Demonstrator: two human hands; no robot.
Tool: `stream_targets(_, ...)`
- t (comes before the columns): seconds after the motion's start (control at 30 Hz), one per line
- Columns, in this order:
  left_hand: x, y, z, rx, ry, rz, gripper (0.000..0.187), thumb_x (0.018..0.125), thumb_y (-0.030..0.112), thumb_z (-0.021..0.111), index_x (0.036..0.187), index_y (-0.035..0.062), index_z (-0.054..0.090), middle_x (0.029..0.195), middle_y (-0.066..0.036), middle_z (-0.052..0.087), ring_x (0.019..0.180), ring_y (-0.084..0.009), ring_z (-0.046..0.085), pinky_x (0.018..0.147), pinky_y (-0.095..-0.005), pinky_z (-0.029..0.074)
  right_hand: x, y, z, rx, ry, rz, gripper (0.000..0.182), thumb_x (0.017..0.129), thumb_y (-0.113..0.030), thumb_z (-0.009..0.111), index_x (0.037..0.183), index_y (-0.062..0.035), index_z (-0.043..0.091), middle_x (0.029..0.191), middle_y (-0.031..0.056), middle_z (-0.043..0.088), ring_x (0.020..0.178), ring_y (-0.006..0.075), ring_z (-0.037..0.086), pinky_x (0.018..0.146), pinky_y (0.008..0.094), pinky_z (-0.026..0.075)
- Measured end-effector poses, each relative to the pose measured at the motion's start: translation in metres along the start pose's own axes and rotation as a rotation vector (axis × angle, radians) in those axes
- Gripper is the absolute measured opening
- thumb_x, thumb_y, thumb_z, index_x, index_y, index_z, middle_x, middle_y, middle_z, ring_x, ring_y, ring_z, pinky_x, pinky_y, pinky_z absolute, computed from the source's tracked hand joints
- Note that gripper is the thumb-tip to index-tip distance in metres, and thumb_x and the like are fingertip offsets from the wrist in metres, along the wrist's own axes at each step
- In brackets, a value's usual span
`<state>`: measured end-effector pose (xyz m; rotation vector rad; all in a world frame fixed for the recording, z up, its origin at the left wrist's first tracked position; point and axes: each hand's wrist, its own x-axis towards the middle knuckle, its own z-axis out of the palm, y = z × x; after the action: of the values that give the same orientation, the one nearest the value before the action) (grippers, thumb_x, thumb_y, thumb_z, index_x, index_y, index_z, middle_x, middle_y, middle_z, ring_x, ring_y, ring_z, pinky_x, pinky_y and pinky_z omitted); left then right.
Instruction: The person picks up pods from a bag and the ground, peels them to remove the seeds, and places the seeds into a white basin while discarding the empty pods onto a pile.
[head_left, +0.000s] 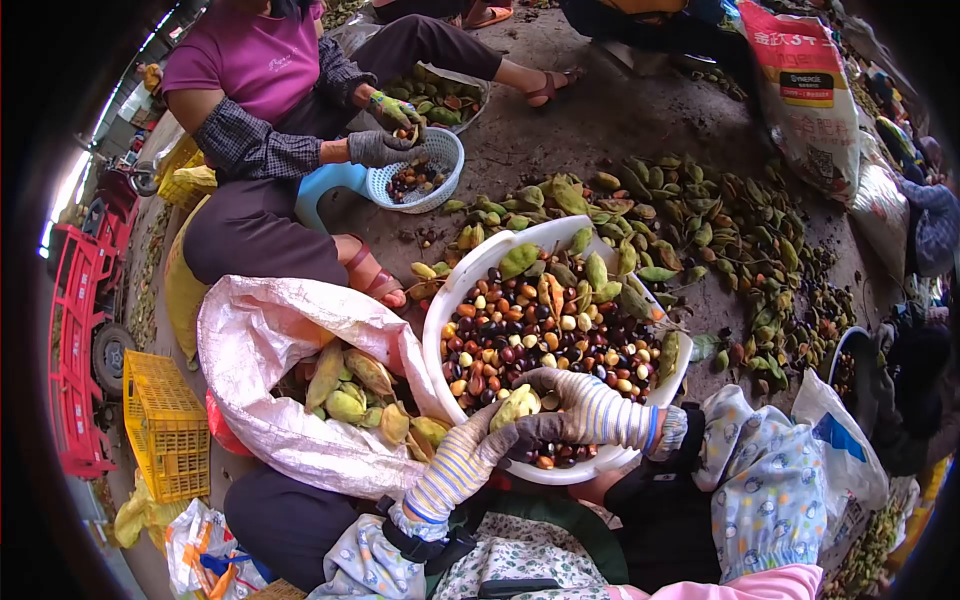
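Note:
Both my hands wear striped, dirt-darkened gloves and meet over the near rim of a white basin. A green-yellow pod is gripped between them. My left hand closes on it from the left, and my right hand has its fingers bent against it from the right. Under the hands the basin holds brown, black and cream seeds, with several green pods on top at the back. To the left stands an open white sack with green and dry pods inside.
Across from me a seated person in gloves handles a pod over a blue-white basket. A pod pile spreads behind the basin. Yellow crates and a red vehicle are at left; a red-white sack stands at back right.

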<state>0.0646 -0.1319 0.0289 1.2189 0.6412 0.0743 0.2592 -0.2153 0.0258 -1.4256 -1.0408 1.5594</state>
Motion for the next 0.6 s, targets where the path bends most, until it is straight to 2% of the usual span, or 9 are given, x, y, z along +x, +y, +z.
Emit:
stream_targets(0.1,0.0,0.003,0.003,-0.081,-0.006,0.015,0.055,0.09,0.035,0.056,0.13,-0.0009,0.042,0.114,-0.006,0.056,0.101,-0.0095,0.052,0.089,-0.024,0.042,0.001,-0.005,-0.004,-0.238,-0.017,-0.072,0.061,0.081,-0.024,0.071,0.127,0.0009,0.041,0.108,0.0099,0.06,0.099,0.0148,0.056,0.085,0.0291,0.047)
stream_targets(0.13,0.0,0.008,0.007,-0.08,0.025,0.03,0.056,0.09,0.04,0.055,0.127,-0.0003,0.045,0.105,-0.006,0.06,0.094,-0.0106,0.056,0.085,-0.0243,0.045,0.006,0.003,-0.003,-0.034,-0.016,-0.106,0.057,0.077,-0.033,0.073,0.119,-0.0019,0.051,0.104,0.0175,0.062,0.098,0.026,0.061,0.082,0.0342,0.048)
stream_targets(0.23,-0.01,0.031,0.002,-0.06,0.102,-0.114,0.056,0.089,0.044,0.054,0.124,0.0012,0.048,0.09,-0.006,0.063,0.081,-0.0115,0.06,0.075,-0.0237,0.048,0.006,0.003,-0.031,-0.33,0.161,-0.138,0.052,0.075,-0.03,0.074,0.115,-0.0022,0.054,0.102,0.0176,0.062,0.097,0.0291,0.06,0.082,0.0362,0.049)
stream_targets(0.27,-0.009,0.025,-0.004,-0.078,0.174,-0.095,0.06,0.09,0.046,0.052,0.131,0.0026,0.042,0.08,-0.008,0.063,0.07,-0.0136,0.062,0.062,-0.0234,0.049,0.008,0.013,-0.049,-0.485,0.334,-0.121,0.049,0.075,-0.026,0.073,0.113,-0.0023,0.056,0.102,0.0177,0.062,0.095,0.0308,0.06,0.081,0.0372,0.049)
stream_targets(0.3,-0.01,0.026,-0.012,-0.031,0.213,-0.103,0.059,0.09,0.045,0.052,0.13,0.0037,0.043,0.082,-0.007,0.063,0.071,-0.0132,0.062,0.063,-0.0228,0.05,0.009,0.028,-0.07,-0.637,0.508,-0.105,0.046,0.074,-0.023,0.073,0.111,-0.0025,0.057,0.102,0.0178,0.062,0.094,0.0326,0.06,0.081,0.0383,0.049)
stream_targets(0.43,-0.016,0.034,-0.024,0.014,0.22,-0.039,0.058,0.09,0.044,0.052,0.13,0.0033,0.042,0.085,-0.007,0.063,0.074,-0.0136,0.062,0.064,-0.0235,0.05,-0.002,0.039,-0.129,-0.814,0.753,0.255,0.059,0.071,-0.025,0.074,0.122,-0.0063,0.051,0.12,0.0205,0.053,0.111,0.0367,0.05,0.094,0.0422,0.041)
stream_targets(0.5,-0.017,0.036,-0.025,0.003,0.192,-0.032,0.057,0.091,0.043,0.052,0.131,0.0032,0.042,0.087,-0.008,0.063,0.076,-0.014,0.062,0.065,-0.0241,0.05,-0.002,0.044,-0.142,-0.885,0.658,0.347,0.071,0.07,-0.028,0.075,0.13,-0.0089,0.043,0.127,0.0219,0.047,0.118,0.0381,0.044,0.098,0.0434,0.038)
stream_targets(0.57,-0.016,0.033,-0.022,-0.044,0.155,-0.024,0.057,0.091,0.042,0.052,0.131,0.0031,0.042,0.089,-0.008,0.063,0.078,-0.0144,0.062,0.066,-0.0249,0.05,0.001,0.053,-0.142,-0.998,0.67,0.391,0.074,0.07,-0.027,0.075,0.133,-0.0093,0.04,0.126,0.0205,0.05,0.114,0.0354,0.049,0.096,0.0408,0.04)
stream_targets(0.6,-0.018,0.036,-0.019,-0.042,0.13,-0.017,0.055,0.091,0.04,0.052,0.131,0.0024,0.041,0.092,-0.009,0.063,0.08,-0.0153,0.063,0.067,-0.0261,0.05,0.003,0.058,-0.143,-0.891,0.6,0.351,0.076,0.07,-0.028,0.075,0.134,-0.0096,0.039,0.123,0.0192,0.053,0.11,0.0334,0.052,0.094,0.0394,0.041)
